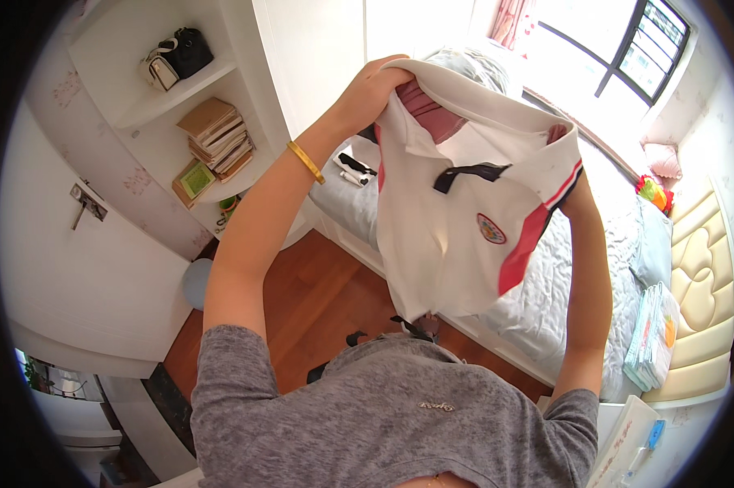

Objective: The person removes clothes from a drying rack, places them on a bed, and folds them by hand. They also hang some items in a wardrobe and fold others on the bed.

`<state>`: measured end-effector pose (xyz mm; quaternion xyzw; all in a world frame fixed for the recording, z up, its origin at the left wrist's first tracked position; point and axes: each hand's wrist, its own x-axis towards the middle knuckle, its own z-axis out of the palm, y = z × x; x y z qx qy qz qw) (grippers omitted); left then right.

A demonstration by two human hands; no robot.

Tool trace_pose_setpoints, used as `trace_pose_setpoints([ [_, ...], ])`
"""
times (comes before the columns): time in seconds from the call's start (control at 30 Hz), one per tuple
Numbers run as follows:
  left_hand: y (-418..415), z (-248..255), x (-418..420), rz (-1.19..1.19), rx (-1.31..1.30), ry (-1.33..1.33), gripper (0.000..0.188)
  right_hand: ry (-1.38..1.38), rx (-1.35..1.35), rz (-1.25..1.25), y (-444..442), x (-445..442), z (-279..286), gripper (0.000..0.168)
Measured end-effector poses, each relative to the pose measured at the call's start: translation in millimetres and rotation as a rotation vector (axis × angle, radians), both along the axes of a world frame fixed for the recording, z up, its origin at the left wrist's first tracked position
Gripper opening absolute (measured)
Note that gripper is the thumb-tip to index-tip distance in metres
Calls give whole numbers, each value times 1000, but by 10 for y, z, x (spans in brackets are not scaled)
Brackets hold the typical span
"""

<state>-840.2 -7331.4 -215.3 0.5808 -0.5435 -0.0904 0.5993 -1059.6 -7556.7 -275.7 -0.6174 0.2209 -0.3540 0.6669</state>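
Note:
A white garment [440, 201] with a wide pale band, red and dark side stripes, a round badge and a black strip hangs between my raised hands over the near edge of the bed. At its upper left, my left hand [376, 88] grips the band with fingers and thumb closed on the cloth. My right hand [565, 183] is at the garment's right edge, mostly hidden by the cloth, with a little of it showing at the opening; it holds that side up. Reddish-pink fabric [431, 113] shows inside the opening. Black-and-white folded cloth [355, 171] lies on the bed behind.
The bed's pale quilt [538, 311] spreads to the right, with folded towels [650, 335] and a blue pillow [652, 241] by the cream headboard [699, 293]. Shelves at left hold handbags [187, 52] and stacked books [217, 137]. A blue ball [197, 283] stands near the door [86, 244].

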Motion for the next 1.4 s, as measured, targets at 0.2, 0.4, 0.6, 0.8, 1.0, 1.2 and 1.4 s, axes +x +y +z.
trace_pose_setpoints([
  [0.2, 211, 286, 220, 303, 65, -143, 25, 222, -346, 27, 204, -7, 527, 32],
  [0.4, -97, -13, -345, 239, 104, -686, 73, 197, -772, 155, 718, 571, 738, 37],
  [0.6, 37, 146, 78, 11, 500, -221, 31, 458, -1040, 270, 638, 475, 758, 37],
  [0.8, 459, 265, 458, 90, 269, -182, 35, 157, -514, 148, 8, -1, 777, 23],
  [1.0, 290, 367, 532, -29, 369, -112, 42, 81, -640, 36, -97, -265, 957, 20],
  [1.2, -202, 468, 428, -140, 27, -39, 40, 292, -1072, -430, -124, -678, 1284, 20],
  [1.4, -1256, 683, 466, -168, 295, -119, 42, 513, -1244, -572, -972, -725, 1200, 17],
])
